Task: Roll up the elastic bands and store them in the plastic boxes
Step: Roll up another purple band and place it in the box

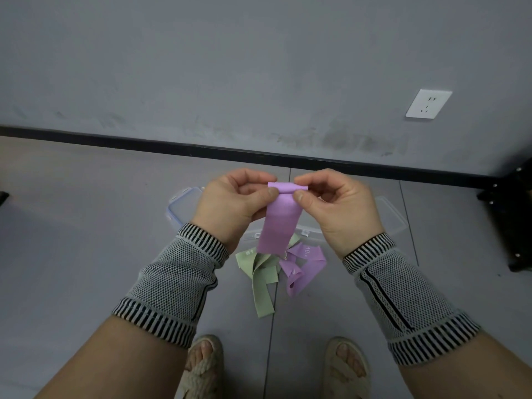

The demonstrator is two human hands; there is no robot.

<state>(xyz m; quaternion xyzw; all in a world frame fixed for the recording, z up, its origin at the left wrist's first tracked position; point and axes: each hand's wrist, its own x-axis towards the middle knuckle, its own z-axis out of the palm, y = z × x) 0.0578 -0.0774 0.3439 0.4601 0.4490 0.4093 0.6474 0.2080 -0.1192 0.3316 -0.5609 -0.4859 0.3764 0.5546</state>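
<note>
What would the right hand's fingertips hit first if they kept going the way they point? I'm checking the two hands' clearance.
Probably the left hand. The right hand points leftward along the purple band roll it already pinches, and the left hand's fingertips lie just beyond; depth is uncertain.

Bands (280, 269) lie on the floor (86, 226) — boxes (391, 214) behind (nearer the wall (259, 67)).

I see both hands, left hand (230, 201) and right hand (335, 204), pinching a purple band (280, 220) above the plastic boxes (393, 216), its top edge rolled.
</note>
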